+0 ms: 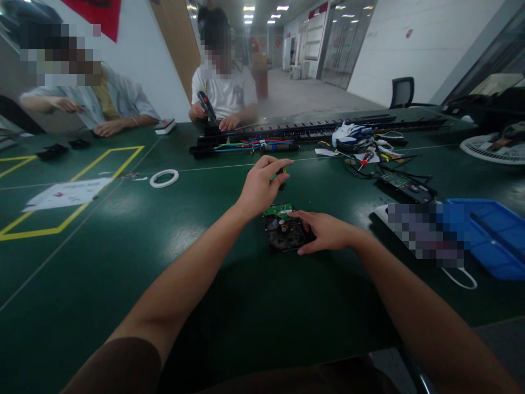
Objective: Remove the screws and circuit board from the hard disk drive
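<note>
A hard drive (283, 234) with a dark metal body and a green circuit board (279, 210) lies on the green table in front of me. My right hand (324, 230) grips its right side, index finger at the board and thumb by the lower edge. Beyond the drive, my left hand (262, 183) reaches over the table with thumb and index finger apart. Close to those fingertips is a small dark thing with a yellow-green part (284, 171), mostly hidden by the hand; its kind is unclear.
Right of my hands lie a blue tray (498, 232), a cased circuit board (404, 186) and gloves (350, 134). Bundled wires (246, 146) and long black strips stretch across the back. A white tape ring (164, 178) lies left. Two people sit opposite, one holding a power screwdriver (206, 105).
</note>
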{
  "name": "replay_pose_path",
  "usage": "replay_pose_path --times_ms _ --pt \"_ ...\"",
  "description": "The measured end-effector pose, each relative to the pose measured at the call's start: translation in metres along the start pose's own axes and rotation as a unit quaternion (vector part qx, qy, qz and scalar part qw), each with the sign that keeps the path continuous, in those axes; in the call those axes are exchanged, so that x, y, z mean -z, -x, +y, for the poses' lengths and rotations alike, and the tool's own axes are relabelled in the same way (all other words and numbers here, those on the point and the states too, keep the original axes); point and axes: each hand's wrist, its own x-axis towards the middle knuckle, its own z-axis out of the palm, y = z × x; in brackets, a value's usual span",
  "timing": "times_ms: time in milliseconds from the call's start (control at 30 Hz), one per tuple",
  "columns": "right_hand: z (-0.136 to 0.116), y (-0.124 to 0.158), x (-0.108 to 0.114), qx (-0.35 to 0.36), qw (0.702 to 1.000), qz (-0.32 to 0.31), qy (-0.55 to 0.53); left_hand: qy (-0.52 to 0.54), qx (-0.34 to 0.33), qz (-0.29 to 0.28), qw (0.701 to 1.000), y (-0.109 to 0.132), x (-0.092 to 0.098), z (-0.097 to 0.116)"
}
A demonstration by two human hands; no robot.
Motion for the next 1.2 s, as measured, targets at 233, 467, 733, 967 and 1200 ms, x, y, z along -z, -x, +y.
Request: replay_pose_path --times_ms 233,467,733,967,1200 --pt "0.000 0.000 0.000 0.001 1.000 -0.004 0.004 0.019 -0.012 -0.009 1.000 0.002 -0.003 -0.002" --pt "-0.001 0.000 0.000 -0.005 1.000 -0.003 -0.004 0.032 0.028 -0.012 0.999 0.003 -0.001 0.006" --pt "-0.001 0.001 0.001 -0.008 1.000 -0.005 0.002 0.054 0.051 -0.014 0.997 0.004 -0.006 0.003" --pt "-0.001 0.000 0.001 -0.005 1.000 -0.006 0.005 0.050 0.047 -0.027 0.997 0.004 -0.004 0.001" --pt "-0.001 0.001 0.001 -0.003 1.000 0.000 0.001 0.004 -0.010 0.000 1.000 0.000 0.005 0.006"
